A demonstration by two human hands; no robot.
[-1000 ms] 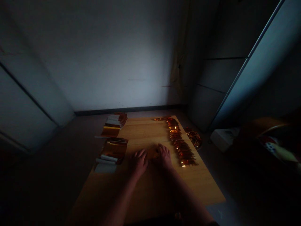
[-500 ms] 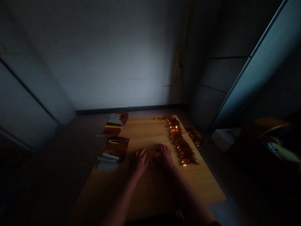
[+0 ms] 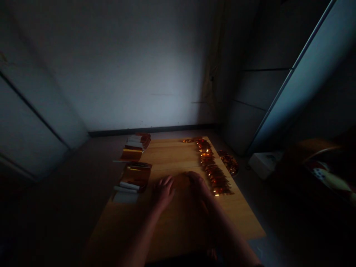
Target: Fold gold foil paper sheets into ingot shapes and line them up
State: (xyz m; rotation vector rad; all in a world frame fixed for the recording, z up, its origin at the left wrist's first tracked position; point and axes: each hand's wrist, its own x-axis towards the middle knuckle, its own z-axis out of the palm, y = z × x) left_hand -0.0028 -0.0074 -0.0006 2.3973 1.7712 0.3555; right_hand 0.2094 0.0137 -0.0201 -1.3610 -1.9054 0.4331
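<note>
My left hand (image 3: 164, 187) rests low on the wooden table (image 3: 172, 152), its fingers laid down on the surface; what lies under them is too dark to make out. To its right, my right hand (image 3: 198, 184) is seen from the side, with its fingertips near the tabletop. Its fingers are dim and smeared, so any thing in them is hidden. Left of my hands lie stacks of glossy amber film sheets (image 3: 136, 175) with white strips (image 3: 129, 185). On the right runs a row of overlapping folded amber film pieces (image 3: 218, 178).
Another amber stack with white edges (image 3: 136, 141) lies at the far left corner. A single amber piece (image 3: 188, 141) is near the back edge. Beyond the right edge, a heap of amber film (image 3: 229, 163) sits lower down beside a white box (image 3: 263, 163). A wall (image 3: 155, 74) stands behind.
My right hand has shifted slightly right, away from my left hand, and turned more onto its side. My left hand stays in nearly the same place.
</note>
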